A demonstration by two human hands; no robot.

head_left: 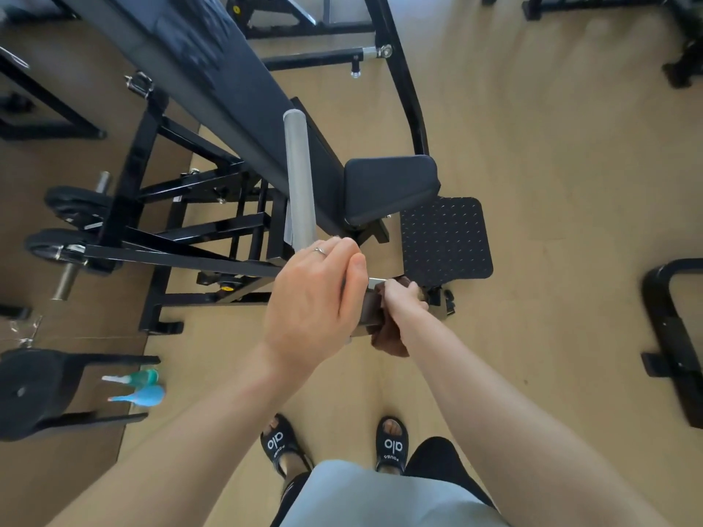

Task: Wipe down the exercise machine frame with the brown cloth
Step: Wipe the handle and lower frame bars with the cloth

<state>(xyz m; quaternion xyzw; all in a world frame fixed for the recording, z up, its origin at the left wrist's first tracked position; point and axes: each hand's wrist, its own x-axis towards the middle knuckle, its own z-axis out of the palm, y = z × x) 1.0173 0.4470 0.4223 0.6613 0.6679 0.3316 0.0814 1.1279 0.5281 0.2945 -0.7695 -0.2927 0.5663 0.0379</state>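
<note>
The left hand (315,298) is curled around the near end of a silver bar (298,184) that juts up from the black exercise machine frame (182,256), its fingers wrapped over the bar's lower end. Just beside it, the right hand (403,298) grips the brown cloth (388,342) and presses it against a lower part of the frame, close to the edge of the black studded footplate (445,237). Part of the cloth hangs below the wrist. A padded seat (388,188) sits just behind the footplate. To the left, weight plates (72,207) hang on the frame's pegs, and two spray bottles (140,386) lie on the floor (551,184) near a dark stand. The floor to the right of the footplate is open up to another black frame (669,336) at the right edge. The person's sandalled feet (392,445) stand just behind the hands.
</note>
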